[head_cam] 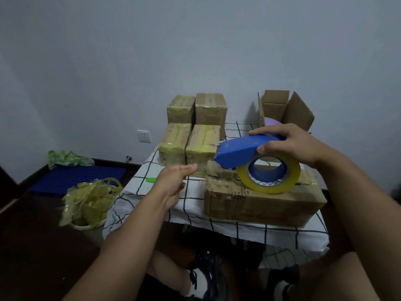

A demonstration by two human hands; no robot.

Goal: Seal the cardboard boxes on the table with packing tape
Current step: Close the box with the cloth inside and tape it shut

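The right hand (288,144) had its grip around the blue tape dispenser (245,152), yellow roll (271,183) resting on the near box (260,203) at the surface's right; the left hand (175,181) hovered released, holding nothing.

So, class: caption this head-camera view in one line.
Right hand holds blue tape dispenser over a cardboard box; left hand reaches in.

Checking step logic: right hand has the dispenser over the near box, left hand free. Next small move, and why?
Probably bring the left hand onto the near box to steady it. The right hand grips the blue tape dispenser with the tape roll at the box top, whose seam looks only partly taped; the left hand hovers beside it, holding nothing.
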